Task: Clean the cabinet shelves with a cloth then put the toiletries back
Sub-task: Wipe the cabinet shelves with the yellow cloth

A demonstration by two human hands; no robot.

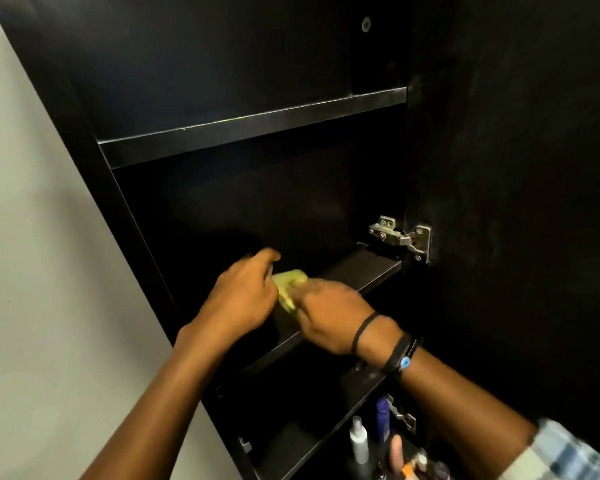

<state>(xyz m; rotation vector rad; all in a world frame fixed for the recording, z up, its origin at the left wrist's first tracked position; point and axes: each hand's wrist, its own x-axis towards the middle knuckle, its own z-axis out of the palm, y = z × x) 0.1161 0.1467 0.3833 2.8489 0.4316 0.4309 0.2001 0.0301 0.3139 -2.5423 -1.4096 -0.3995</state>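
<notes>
A black wall cabinet stands open in front of me. Both hands are at its middle shelf (364, 268). A yellow-green cloth (290, 284) sits between them on the shelf. My left hand (243, 296) and my right hand (333, 313) both have fingers closed on the cloth, and most of it is hidden by them. The upper shelf (253, 128) is bare, with a few yellow specks on its front edge. Several toiletries stand at the bottom of the cabinet: a white bottle (358, 441), a blue tube (382, 420) and smaller items that are blurred.
The open cabinet door (520, 202) fills the right side, held by a metal hinge (400, 237). A pale wall (25, 271) lies to the left. A lower shelf (326, 431) runs below my forearms.
</notes>
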